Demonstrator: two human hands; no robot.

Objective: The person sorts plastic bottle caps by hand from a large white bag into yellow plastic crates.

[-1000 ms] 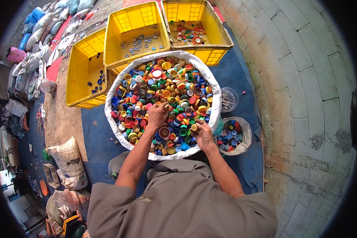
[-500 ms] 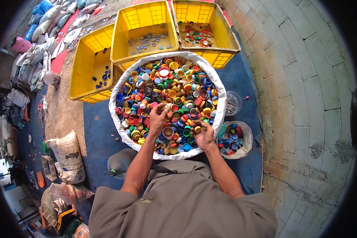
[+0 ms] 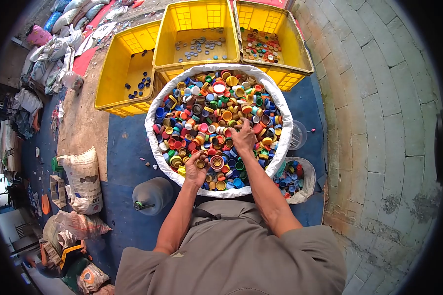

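Observation:
A large round tub with a white cloth rim (image 3: 151, 150) stands in front of me, filled with bottle caps (image 3: 212, 103) of many colours. At its near left side, my left hand (image 3: 196, 170) has its fingers curled around a bottle cap, mostly hidden by the fingers. Further in and to the right, my right hand (image 3: 243, 138) reaches down onto the caps, thumb and fingers apart. A white cap (image 3: 228, 132) lies beside its thumb; I see nothing clearly held there.
Behind the tub are three yellow crates (image 3: 197, 14) with sorted caps inside. At right sit a clear container (image 3: 299, 135) and a white-lined bucket (image 3: 307, 183) of caps. A large plastic bottle (image 3: 152, 196) and a stuffed sack (image 3: 82, 180) are at left. A stone wall (image 3: 379, 123) runs along the right.
My left hand has drawn back towards me, to the tub's near left. My right hand has moved forward and inward over the caps. The whole view has shifted slightly.

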